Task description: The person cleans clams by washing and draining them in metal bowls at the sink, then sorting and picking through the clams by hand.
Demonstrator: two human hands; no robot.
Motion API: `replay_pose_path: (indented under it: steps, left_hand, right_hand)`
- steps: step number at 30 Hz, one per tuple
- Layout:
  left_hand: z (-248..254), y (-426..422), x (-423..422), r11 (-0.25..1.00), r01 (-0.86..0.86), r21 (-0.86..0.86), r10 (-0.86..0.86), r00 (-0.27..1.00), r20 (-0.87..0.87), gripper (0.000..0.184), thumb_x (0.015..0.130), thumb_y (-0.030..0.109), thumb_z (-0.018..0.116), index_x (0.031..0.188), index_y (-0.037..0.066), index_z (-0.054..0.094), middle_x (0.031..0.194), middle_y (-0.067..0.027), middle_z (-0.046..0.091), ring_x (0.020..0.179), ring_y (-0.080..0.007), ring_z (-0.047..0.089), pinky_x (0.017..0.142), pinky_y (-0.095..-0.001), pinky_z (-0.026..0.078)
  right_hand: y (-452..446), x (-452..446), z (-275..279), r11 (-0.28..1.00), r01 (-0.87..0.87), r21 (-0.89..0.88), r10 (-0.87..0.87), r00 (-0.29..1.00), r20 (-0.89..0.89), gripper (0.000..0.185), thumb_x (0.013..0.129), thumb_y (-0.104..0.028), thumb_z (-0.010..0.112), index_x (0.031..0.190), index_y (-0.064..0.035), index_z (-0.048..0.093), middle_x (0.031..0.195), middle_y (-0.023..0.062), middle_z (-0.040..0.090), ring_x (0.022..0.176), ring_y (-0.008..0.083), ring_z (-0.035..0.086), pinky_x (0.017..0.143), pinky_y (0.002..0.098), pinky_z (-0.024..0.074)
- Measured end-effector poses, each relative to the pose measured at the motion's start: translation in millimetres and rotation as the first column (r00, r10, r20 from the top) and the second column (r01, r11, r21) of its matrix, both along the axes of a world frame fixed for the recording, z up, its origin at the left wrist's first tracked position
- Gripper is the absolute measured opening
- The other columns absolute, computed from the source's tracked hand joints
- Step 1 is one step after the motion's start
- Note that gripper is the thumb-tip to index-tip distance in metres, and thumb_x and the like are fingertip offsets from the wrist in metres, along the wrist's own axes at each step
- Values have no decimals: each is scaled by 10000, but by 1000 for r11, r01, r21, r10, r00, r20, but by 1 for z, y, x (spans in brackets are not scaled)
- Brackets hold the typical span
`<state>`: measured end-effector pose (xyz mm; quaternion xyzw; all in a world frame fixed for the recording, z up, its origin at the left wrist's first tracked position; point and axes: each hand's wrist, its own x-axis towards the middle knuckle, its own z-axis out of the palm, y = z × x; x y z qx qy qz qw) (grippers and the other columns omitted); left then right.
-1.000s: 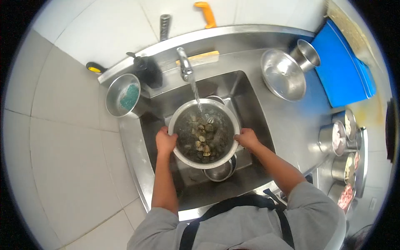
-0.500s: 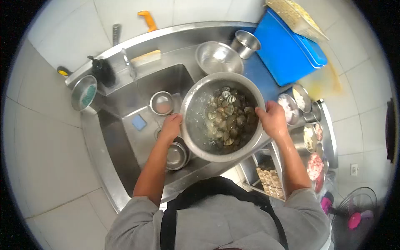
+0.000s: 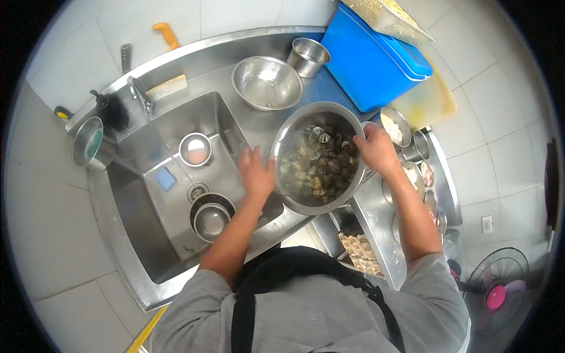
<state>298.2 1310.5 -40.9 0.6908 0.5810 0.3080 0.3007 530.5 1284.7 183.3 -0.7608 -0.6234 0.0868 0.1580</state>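
Observation:
A large metal bowl (image 3: pixel 282 147) holds many clams (image 3: pixel 332 162) in cloudy water. It is over the right side of the sink, and looks slightly tilted. My right hand (image 3: pixel 376 150) grips the bowl's right rim, thumb on the edge. Beside the left rim, my left hand (image 3: pixel 257 172) is open with its fingers spread and slightly blurred; I cannot tell whether it touches the bowl. In the sink (image 3: pixel 138 215) lie a small metal bowl (image 3: pixel 195 149), a blue sponge (image 3: pixel 166 179) and stacked round pans (image 3: pixel 212 222) near the drain.
A metal colander bowl (image 3: pixel 268 82) and a metal pot (image 3: pixel 309 57) stand behind the sink. A blue cooler (image 3: pixel 374 62) bears a basket (image 3: pixel 391 20). The faucet (image 3: pixel 141 97) is at the back left. Several food containers (image 3: pixel 415 147) stand on the right, near a fan (image 3: pixel 497 282).
My left hand has come off the bowl's rim and its fingers have spread. The view has shifted right, and the bowl stays in my right hand, nearer the right counter.

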Motion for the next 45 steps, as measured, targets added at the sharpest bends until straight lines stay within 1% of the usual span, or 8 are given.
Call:
replay_pose_path:
  steps: [1,2,4,11,16,25,35,45]
  left_hand:
    - [5,-4,11,954,-153,256,136,987,81,523,911,306,523,1331,-2,476,1423,-213,411,1267,-378,434,1074,-429,313]
    - [7,-4,22,955,-157,252,141,987,80,523,911,306,523,1331,-2,476,1423,-213,411,1267,-378,434,1074,-429,313]
    - [7,2,41,981,82,174,-148,899,412,585,908,294,565,1414,57,394,1502,-256,252,1366,-374,313,1101,-421,283]
    - [9,22,59,995,87,57,-102,923,370,741,890,363,591,1488,95,246,1535,-201,224,1394,-369,274,1118,-429,259]
    - [-2,32,59,965,166,203,-229,912,340,865,819,473,644,1488,102,239,1538,-185,219,1360,-375,328,1087,-447,312]
    - [-9,42,62,977,170,131,-213,849,484,837,856,452,616,1502,113,205,1500,-191,310,1366,-353,331,1094,-408,307]
    - [-10,48,60,978,164,125,-205,843,498,810,883,528,540,1508,142,199,1479,-189,351,1337,-359,376,1088,-405,310]
    - [-15,54,51,967,252,24,-198,692,694,833,859,544,550,1509,158,199,1483,-159,359,1342,-332,380,1091,-394,310]
  right_hand:
    - [2,-2,0,1000,-6,6,6,999,37,295,803,-237,605,903,39,628,854,286,625,872,442,608,796,486,466]
    - [4,-3,1,1000,-11,1,10,999,37,295,803,-237,605,903,39,628,854,286,625,872,442,608,796,486,466]
    - [8,-6,3,998,24,-50,-22,999,41,303,815,-244,597,917,40,624,874,290,625,879,444,605,807,484,465]
    - [19,-29,3,998,-13,-65,19,995,95,295,829,-240,573,903,42,613,873,295,623,896,446,606,811,500,462]
    - [34,-55,2,999,-25,-31,30,985,172,290,817,-235,531,894,37,600,888,309,611,920,459,589,829,507,453]
    - [43,-64,6,999,23,-49,-20,998,62,253,800,-189,526,853,52,584,883,307,608,908,460,589,805,486,462]
    - [47,-98,18,999,-18,-45,24,991,131,256,788,-190,531,841,57,574,850,315,597,868,479,577,778,497,455]
    - [54,-135,30,994,-48,-101,66,980,186,266,798,-198,522,860,57,565,868,319,594,891,483,568,784,505,445]
